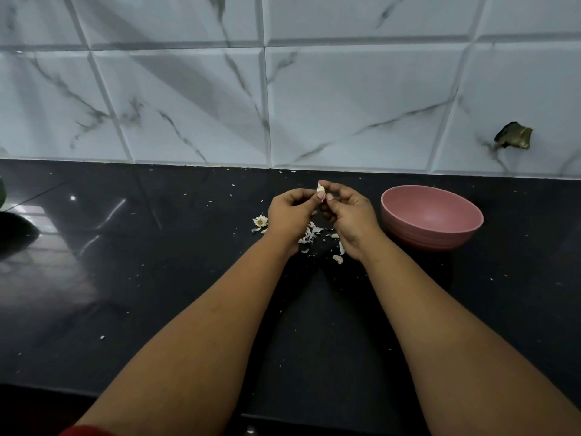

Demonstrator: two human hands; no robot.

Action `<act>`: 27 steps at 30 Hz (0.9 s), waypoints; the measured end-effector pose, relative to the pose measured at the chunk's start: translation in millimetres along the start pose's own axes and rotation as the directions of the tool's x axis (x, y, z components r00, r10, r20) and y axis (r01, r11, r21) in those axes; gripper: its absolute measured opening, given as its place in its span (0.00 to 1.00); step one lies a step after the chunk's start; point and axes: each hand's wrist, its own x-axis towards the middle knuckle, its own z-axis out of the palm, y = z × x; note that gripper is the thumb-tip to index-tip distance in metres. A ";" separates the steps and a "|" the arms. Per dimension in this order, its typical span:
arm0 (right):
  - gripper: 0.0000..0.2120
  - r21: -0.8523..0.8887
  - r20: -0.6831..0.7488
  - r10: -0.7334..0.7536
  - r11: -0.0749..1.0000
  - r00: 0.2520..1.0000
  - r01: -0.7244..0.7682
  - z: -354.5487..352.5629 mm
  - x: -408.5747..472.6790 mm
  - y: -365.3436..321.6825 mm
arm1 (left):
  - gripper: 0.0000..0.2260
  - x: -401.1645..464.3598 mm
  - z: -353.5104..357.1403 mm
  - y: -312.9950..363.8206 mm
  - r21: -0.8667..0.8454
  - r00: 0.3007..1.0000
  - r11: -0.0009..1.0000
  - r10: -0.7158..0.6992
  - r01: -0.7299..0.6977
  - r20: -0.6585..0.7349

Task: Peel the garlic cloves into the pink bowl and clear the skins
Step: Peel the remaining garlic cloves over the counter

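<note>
Both hands meet above the black counter (157, 278) around one pale garlic clove (321, 191). My left hand (290, 215) pinches its lower side with curled fingers. My right hand (349, 215) pinches its top between thumb and forefinger. Under the hands lies a heap of white garlic skins (311, 236), with a few loose pieces (338, 259) nearer to me. A dry garlic root stub (260, 221) sits just left of my left hand. The pink bowl (432, 217) stands to the right of my right hand; its visible inside shows no cloves.
A marble-patterned tile wall (283, 105) rises right behind the counter, with a broken dark hole (514, 136) at the right. Small skin flecks are scattered over the counter. A dark object (12, 228) sits at the far left edge. The counter's front edge runs below my forearms.
</note>
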 end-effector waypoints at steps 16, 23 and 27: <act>0.11 -0.102 -0.044 -0.011 0.995 0.999 0.006 -4.1 1.7 5.0 | 0.03 1.7 -2.3 8.9 -0.182 0.984 0.967 -0.180 0.176 -0.004; 0.10 0.005 -0.029 0.081 0.997 0.996 -0.081 -4.1 -0.5 3.1 | 0.07 3.6 -4.4 11.6 -0.206 0.967 0.945 -0.251 0.253 0.038; 0.10 0.060 -0.008 0.106 0.993 0.994 -0.105 0.2 -3.7 1.6 | 0.08 0.9 -1.8 12.8 -0.106 0.977 0.972 -0.209 0.212 0.039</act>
